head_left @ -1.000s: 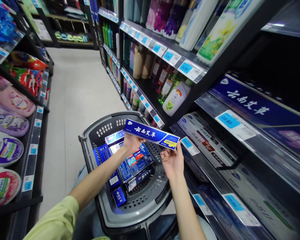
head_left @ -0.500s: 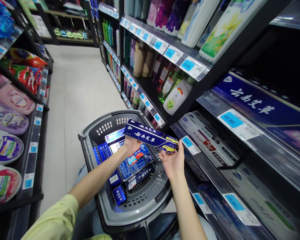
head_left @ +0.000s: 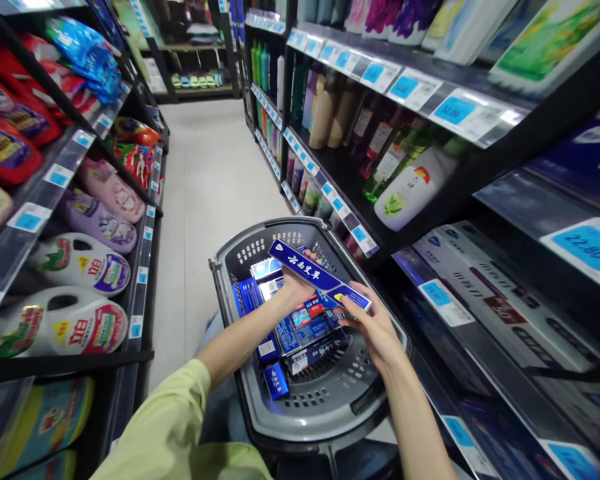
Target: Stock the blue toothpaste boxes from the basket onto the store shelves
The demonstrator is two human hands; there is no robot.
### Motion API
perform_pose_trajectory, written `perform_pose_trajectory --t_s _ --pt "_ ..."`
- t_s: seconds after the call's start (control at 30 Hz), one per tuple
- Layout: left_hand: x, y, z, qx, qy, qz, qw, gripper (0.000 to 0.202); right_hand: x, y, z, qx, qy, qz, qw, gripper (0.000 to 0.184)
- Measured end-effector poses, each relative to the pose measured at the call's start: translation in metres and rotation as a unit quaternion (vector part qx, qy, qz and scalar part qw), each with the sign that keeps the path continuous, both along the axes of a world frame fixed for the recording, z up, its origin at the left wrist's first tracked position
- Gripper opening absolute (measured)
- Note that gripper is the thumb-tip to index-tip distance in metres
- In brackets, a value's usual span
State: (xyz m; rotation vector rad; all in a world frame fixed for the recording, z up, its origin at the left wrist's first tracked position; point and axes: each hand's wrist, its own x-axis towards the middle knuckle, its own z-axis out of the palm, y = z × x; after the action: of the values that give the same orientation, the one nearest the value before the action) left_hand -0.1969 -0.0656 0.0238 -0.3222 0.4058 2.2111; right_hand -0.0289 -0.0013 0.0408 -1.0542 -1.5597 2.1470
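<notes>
I'm apparently inspecting the box point(head_left: 309, 269) over the basket point(head_left: 305, 427), my left hand point(head_left: 298, 288) and right hand point(head_left: 373, 325) both gripping it, any next move likely calling for supporting both ends.

I noted blue boxes point(head_left: 303, 335) lying in the basket point(head_left: 305, 427). The right shelving point(head_left: 330, 193) bore bottles point(head_left: 413, 190) and cartons point(head_left: 495, 287); the left shelving point(head_left: 70, 365) bore jugs point(head_left: 55, 327) and bags point(head_left: 137, 163).

two hands point(head_left: 377, 330), one held box point(head_left: 314, 273), one grey basket point(head_left: 310, 428), two white jugs point(head_left: 93, 268)
</notes>
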Motion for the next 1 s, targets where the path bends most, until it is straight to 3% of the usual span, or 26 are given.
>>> perform_pose_trajectory --t_s 0.13,0.33,0.67,1.0 --pt "0.001 0.0 -0.003 0.015 0.006 -0.014 1.0 0.027 -0.001 -0.001 -0.003 0.028 -0.021 -0.001 0.999 0.075" --pt "-0.001 0.0 -0.004 0.005 0.013 -0.021 1.0 0.033 -0.002 -0.004 -0.009 0.157 -0.02 0.02 0.987 0.075" --pt "-0.002 -0.001 -0.003 -0.039 0.028 -0.002 0.999 0.034 -0.002 -0.005 -0.008 0.16 -0.027 0.03 0.986 0.075" --pt "-0.002 -0.001 -0.014 -0.04 0.04 -0.012 0.998 0.033 -0.002 -0.005 -0.008 0.171 -0.024 0.036 0.984 0.073"
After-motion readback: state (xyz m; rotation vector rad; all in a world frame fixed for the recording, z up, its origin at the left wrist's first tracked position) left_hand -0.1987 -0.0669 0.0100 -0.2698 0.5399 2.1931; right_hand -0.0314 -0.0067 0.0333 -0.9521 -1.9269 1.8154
